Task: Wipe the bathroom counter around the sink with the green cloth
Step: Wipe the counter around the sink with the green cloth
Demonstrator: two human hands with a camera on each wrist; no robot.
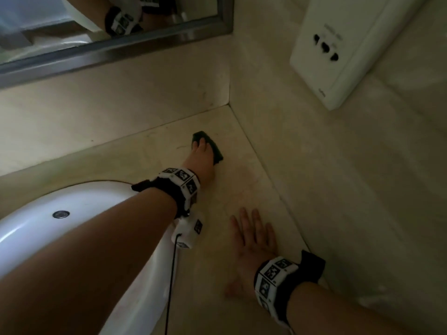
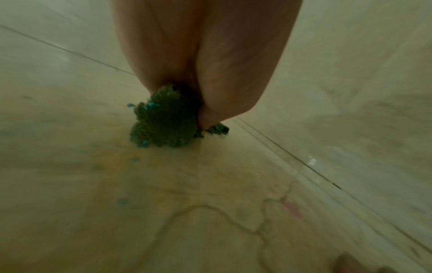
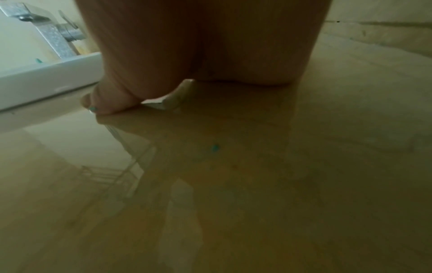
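Observation:
The dark green cloth (image 1: 217, 151) lies on the beige stone counter (image 1: 244, 189), close to the back right corner. My left hand (image 1: 199, 147) reaches across the white sink (image 1: 36, 235) and rests on top of the cloth. In the left wrist view the cloth (image 2: 163, 120) is bunched under my left hand (image 2: 205, 73), with the thumb curled against it. My right hand (image 1: 254, 230) lies flat on the counter nearer to me, fingers spread and straight, holding nothing. In the right wrist view the right hand (image 3: 198, 55) presses on the glossy counter (image 3: 257, 184).
The sink's rim (image 3: 46, 77) and a chrome faucet (image 3: 53, 33) are to the left of my right hand. Tiled walls meet at the corner just beyond the cloth. A mirror (image 1: 108, 32) hangs on the back wall and a white socket plate (image 1: 338, 56) on the right wall.

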